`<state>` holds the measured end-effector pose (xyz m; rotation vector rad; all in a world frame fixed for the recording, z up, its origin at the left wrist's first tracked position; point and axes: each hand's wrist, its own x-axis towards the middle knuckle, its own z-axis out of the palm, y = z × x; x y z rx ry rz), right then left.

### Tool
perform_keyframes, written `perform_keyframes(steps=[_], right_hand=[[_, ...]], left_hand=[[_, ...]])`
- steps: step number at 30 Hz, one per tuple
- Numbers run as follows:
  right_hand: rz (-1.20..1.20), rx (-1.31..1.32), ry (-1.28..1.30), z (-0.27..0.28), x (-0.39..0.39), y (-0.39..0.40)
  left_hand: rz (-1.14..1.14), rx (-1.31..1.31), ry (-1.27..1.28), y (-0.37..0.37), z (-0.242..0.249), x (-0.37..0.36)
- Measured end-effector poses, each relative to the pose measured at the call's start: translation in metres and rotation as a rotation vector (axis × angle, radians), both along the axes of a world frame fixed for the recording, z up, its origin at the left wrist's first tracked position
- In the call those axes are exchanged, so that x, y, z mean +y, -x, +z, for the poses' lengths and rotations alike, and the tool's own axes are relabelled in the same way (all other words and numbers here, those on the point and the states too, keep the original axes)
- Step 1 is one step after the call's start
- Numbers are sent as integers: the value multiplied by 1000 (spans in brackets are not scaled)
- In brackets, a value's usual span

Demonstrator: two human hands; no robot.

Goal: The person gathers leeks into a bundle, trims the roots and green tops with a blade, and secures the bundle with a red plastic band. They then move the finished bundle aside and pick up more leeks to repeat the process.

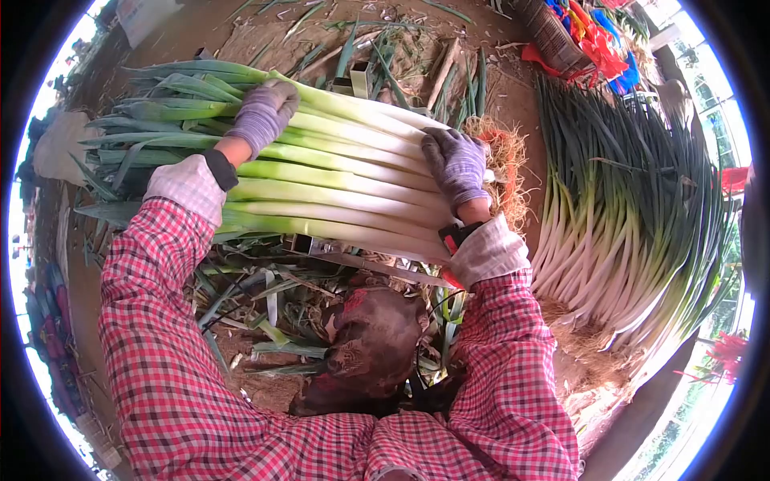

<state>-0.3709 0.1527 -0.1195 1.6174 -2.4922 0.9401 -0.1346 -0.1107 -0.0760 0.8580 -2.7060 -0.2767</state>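
Note:
Several large leeks (345,172) lie side by side in front of me, green leaves to the left and white stems to the right. My left hand (265,114), in a purple-grey glove, is closed on the upper leeks near their leaves. At the root end, my right hand (457,167), gloved too, rests over the white stems, its fingers curled onto them. Brown roots (504,160) stick out just beyond it. A metal frame (361,80) shows partly above and below the leeks.
A big pile of thinner leeks or onions (618,208) lies at the right. A basket (553,36) with red and blue material stands at the upper right. Cut leaves (289,349) litter the ground near a dark brown object (373,337) below the leeks.

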Motion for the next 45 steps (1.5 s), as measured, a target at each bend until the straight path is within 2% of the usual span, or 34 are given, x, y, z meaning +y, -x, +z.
perform_keyframes(steps=[1,4,7,11,14,17,18,21,22,23,24,26,27,28,29,30,31,33,34,35,36,37,38,39,40,42,43,44,45], right_hand=[[2,0,-11,-1,-1,0],[20,25,-7,1,1,0],[30,20,-25,3,1,0],[21,22,-73,-2,-1,2],[8,65,-152,3,-6,0],[12,56,-245,5,-9,0],[-22,75,-252,3,-10,-1],[43,121,-159,-25,-11,10],[117,46,-96,-12,-3,5],[89,122,-14,-43,-6,9],[86,79,-80,-61,-20,9],[22,-469,-31,-37,-6,11],[64,-373,-119,-17,-4,15],[108,-275,-199,1,-4,18],[103,-349,-227,17,7,25],[106,-401,-183,54,34,28],[115,-452,-145,86,69,33],[299,-615,19,85,131,83],[119,-591,-37,97,177,104],[-77,-278,37,59,215,139],[-344,-162,0,40,268,161],[-607,-42,-32,45,322,170],[-899,-28,-138,51,362,179],[-1094,-92,-297,24,412,216],[-1223,47,-154,17,451,213],[-1452,58,-231,10,507,225],[-1562,-101,-266,27,514,218],[-1583,-217,-293,20,526,222],[-1582,-340,-266,16,529,225]], left_hand=[[7,-56,16,4,2,3],[-148,-59,667,11,11,19],[-101,-262,557,9,8,18],[-190,-257,360,3,14,7],[-241,-268,411,0,18,14],[-200,-266,449,4,-7,6],[-143,-342,353,11,5,18],[-483,-316,640,-3,-36,-23],[-343,-387,430,-5,-44,-31],[-321,-442,384,-6,-60,-49],[-344,-498,438,-19,-80,-67],[-408,-588,737,-39,-122,-121],[-568,-301,923,-40,-104,-121],[-486,-355,740,-33,-90,-108],[-388,-392,570,-27,-75,-95],[-429,-382,636,-33,-65,-88],[-348,-421,543,-29,-57,-87],[-184,-504,338,-20,-48,-77],[-189,-506,372,-22,-47,-75],[-191,-498,407,-26,-49,-80],[-190,-480,440,-29,-57,-87],[-290,-470,632,-40,-70,-102],[-385,-457,829,-48,-80,-116],[-420,-417,872,-48,-84,-123],[-457,-384,915,-50,-86,-131],[-499,-325,915,-45,-94,-153],[-505,-300,871,-28,-82,-140],[-511,-275,828,-17,-78,-140],[-422,-429,919,-25,-76,-130]])
